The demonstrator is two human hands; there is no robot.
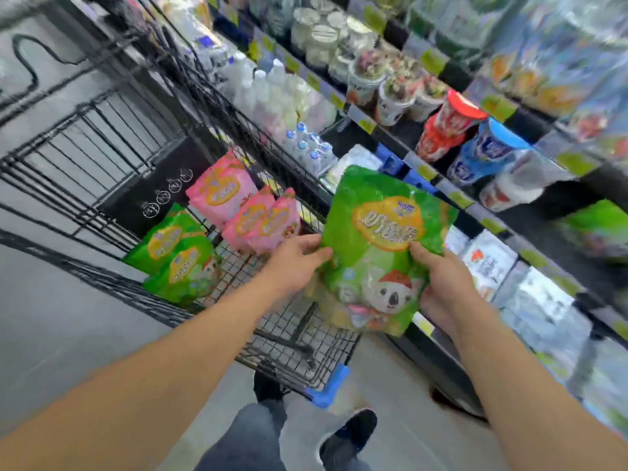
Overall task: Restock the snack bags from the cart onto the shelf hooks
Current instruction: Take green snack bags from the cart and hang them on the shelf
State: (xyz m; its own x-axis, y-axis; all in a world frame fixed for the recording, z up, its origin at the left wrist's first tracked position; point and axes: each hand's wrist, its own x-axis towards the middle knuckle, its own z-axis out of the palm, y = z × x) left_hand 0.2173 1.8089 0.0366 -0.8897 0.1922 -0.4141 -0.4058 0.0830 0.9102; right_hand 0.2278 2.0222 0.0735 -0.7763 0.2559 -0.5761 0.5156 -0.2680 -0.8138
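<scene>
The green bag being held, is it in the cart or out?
Out: both hands hold the green bag above the cart rim.

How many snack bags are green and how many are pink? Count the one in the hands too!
Green bags: 3, one held by the left hand and right hand at, two in the cart at and.
Pink bags: 3, all in the cart, at and.
Total: 6 bags.

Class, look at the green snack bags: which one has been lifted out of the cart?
The large green bag gripped by both the left hand and right hand; the other two green bags lie in the cart.
</scene>
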